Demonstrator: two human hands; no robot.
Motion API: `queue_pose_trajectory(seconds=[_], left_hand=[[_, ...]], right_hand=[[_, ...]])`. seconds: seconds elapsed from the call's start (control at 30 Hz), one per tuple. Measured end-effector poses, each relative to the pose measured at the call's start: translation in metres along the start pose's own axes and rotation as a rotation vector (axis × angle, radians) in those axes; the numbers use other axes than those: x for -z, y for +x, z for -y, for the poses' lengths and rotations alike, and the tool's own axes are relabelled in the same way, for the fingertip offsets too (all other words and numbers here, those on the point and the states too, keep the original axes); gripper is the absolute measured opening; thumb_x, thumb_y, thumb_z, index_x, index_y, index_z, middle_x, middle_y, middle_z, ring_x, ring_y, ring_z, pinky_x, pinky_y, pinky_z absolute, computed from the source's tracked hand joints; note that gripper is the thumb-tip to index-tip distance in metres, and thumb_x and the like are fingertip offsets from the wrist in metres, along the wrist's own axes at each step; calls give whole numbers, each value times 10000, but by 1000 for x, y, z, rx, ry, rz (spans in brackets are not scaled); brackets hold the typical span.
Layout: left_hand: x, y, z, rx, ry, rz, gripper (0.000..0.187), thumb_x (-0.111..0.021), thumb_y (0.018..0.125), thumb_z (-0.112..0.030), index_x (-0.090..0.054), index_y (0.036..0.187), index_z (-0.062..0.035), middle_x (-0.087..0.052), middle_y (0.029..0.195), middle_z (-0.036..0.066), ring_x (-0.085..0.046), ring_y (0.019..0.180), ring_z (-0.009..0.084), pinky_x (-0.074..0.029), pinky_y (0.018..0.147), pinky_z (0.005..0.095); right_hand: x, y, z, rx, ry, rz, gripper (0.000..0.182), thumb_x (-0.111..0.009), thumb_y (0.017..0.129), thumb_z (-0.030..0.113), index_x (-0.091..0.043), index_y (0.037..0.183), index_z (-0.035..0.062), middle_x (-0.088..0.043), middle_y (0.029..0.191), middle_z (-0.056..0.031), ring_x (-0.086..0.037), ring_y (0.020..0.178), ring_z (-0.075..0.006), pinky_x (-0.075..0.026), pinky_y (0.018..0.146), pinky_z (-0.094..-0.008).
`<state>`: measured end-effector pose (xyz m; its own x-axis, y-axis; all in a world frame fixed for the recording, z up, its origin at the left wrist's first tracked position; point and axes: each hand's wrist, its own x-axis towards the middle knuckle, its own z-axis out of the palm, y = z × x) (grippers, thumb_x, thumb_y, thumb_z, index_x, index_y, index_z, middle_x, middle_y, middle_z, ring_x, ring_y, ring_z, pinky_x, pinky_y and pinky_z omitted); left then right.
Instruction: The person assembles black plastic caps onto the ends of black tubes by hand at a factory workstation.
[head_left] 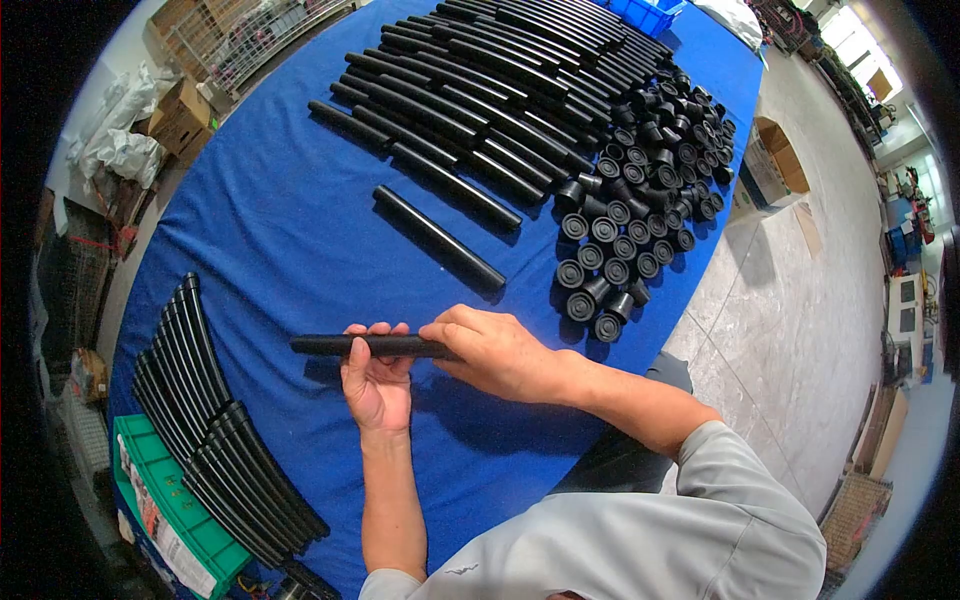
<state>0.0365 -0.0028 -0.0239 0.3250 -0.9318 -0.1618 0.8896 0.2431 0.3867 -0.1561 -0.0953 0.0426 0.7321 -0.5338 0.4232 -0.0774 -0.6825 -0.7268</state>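
A black tube (322, 345) lies level across both hands, just above the blue cloth. My left hand (378, 385) wraps its fingers around the tube's middle, palm up. From above, my right hand (490, 350) grips the tube's right end and hides it, so I cannot see what is on that end. Another black tube (440, 240) rests alone on the cloth beyond my hands. Behind it, rows of black tubes (460, 100) are laid side by side. To their right sits a pile of black rubber caps (640, 225), some showing ringed round faces.
A blue cloth (240, 200) covers the table. At the left are stacked black tubes (180, 370) beside a green crate (150, 450). A blue bin (650, 15) stands at the far end. An open cardboard box (775, 160) is on the floor to the right.
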Motion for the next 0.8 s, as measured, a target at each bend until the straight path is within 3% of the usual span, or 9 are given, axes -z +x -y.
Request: queue_pose_trajectory(seconds=[0.23,0.33,0.5,0.63,0.73,0.8], left_hand=[[2,0,-1,12,-24,-12,194,-605,1021,-141,-615,1196,-58,-715,1144,212,-704,1083,409,-643,876,534],[1,0,1,-3,-7,-15,205,-617,1019,-158,-612,1204,-69,-716,1149,205,-706,1080,404,-645,872,528],[-5,-2,2,-40,52,61,233,-619,1026,-188,-619,1235,-86,-702,1218,183,-679,1153,366,-597,976,497],[-9,-4,1,-40,68,55,230,-624,1023,-182,-620,1233,-89,-706,1205,177,-679,1154,361,-599,970,507],[1,-1,-1,-37,55,67,225,-620,1024,-173,-620,1231,-85,-708,1193,175,-679,1151,360,-607,957,513],[4,-1,-2,-25,49,49,221,-617,1025,-165,-620,1229,-80,-709,1186,175,-680,1150,359,-612,947,516]], right_hand=[[-1,0,2,13,-29,12,431,-776,807,51,-593,1195,17,-640,1067,-156,-680,895,-358,-588,739,-424],[3,-1,5,22,-189,51,363,-734,859,119,-590,1177,19,-626,1028,-147,-663,900,-349,-576,736,-424],[8,-2,3,-63,-28,62,349,-737,862,160,-597,1155,30,-612,987,-138,-659,866,-354,-566,726,-431],[5,-3,-2,-139,88,79,406,-769,834,171,-585,1167,28,-597,953,-150,-648,854,-361,-556,719,-447],[2,-2,1,-18,-28,14,413,-765,837,156,-571,1177,24,-594,949,-160,-643,848,-365,-551,712,-460],[2,-2,0,-44,-42,67,429,-778,837,130,-582,1201,18,-621,981,-159,-665,862,-358,-566,726,-445]])
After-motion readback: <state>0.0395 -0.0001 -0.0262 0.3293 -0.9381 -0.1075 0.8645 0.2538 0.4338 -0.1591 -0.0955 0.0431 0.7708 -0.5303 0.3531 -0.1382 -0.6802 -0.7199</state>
